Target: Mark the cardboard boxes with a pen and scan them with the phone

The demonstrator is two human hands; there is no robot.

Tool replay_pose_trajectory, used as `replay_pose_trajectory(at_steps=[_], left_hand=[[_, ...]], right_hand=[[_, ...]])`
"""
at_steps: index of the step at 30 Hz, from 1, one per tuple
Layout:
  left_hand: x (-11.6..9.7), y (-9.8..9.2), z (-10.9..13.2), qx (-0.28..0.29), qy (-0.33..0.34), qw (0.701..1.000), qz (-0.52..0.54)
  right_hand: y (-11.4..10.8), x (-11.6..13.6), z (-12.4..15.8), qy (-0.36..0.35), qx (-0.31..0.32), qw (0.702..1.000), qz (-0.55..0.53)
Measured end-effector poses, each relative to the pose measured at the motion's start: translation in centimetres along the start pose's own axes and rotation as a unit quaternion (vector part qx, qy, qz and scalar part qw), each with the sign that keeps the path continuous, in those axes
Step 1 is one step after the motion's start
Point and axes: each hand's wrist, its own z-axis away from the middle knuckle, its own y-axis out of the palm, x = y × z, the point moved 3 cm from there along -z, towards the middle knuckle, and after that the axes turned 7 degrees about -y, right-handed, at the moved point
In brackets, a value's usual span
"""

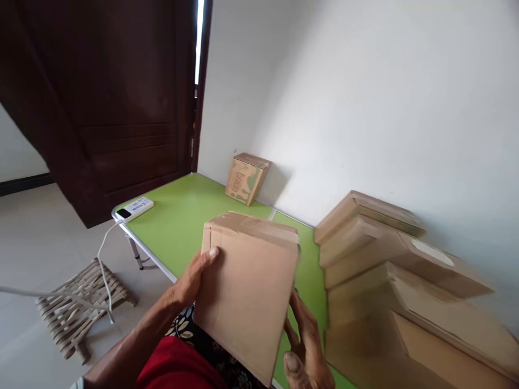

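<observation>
- Your plain brown cardboard box (247, 292) has a matt, fairly smooth paper face, with shinier tape (279, 229) on top.
- The green-printed tan cardboard box (242, 180) shows you matt paper.
- You see matt cardboard again in the stacked brown boxes (352, 302), blurred.
- Your flat green tabletop (178, 202) looks smooth, its silvery rim (151, 255) metallic.
- The white oblong device (140, 207) looks like smooth plastic.
- The dark brown panelled door (121, 97) gives you a wood-like, faintly glossy finish.
- Your red garment (176, 364) is matt cloth.
</observation>
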Motion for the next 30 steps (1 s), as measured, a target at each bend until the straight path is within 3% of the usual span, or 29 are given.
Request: replay_pose_trajectory(at_steps=[2,5,8,12,16,19,22,24,26,28,30], left_hand=[[-0.6,-1.9,-0.8,-0.040,-0.031,0.996,0.077],[-1.1,-3.3,-1.3,-0.122,-0.044,0.979,0.159],[-0.8,-3.2,-1.7,-0.178,-0.069,0.957,0.221],[0.0,-2.2,-2.4,-0.175,-0.095,0.946,0.254],[0.3,-1.9,-2.4,-0.113,-0.073,0.976,0.173],[0.3,-2.9,-1.9,-0.039,-0.064,0.996,0.052],[-0.5,-5.3,-1.4,-0.065,0.029,0.990,-0.122],[-1.6,-6.5,-0.8,-0.136,0.154,0.932,-0.297],[-2.3,-6.5,0.1,-0.184,0.292,0.806,-0.481],[-2.0,-5.5,0.9,-0.164,0.388,0.670,-0.611],[-0.8,-4.3,1.3,-0.106,0.434,0.589,-0.673]], right_hand=[[2.2,0.1,-1.7,0.019,0.022,0.994,-0.108],[3.6,-0.7,-2.4,0.073,0.007,0.975,-0.212],[3.8,-2.1,-1.9,0.115,0.000,0.960,-0.256],[3.9,-2.8,-1.7,0.123,-0.011,0.964,-0.235],[4.1,-2.8,-2.6,0.175,-0.051,0.954,-0.238],[4.1,-3.0,-3.4,0.216,-0.070,0.931,-0.285],[3.8,-3.9,-4.0,0.284,-0.107,0.890,-0.339],[3.4,-4.3,-4.5,0.326,-0.127,0.865,-0.359],[3.1,-4.5,-5.2,0.344,-0.121,0.855,-0.368],[3.1,-4.6,-6.1,0.348,-0.089,0.858,-0.367],[3.4,-4.5,-6.9,0.348,-0.045,0.865,-0.358]])
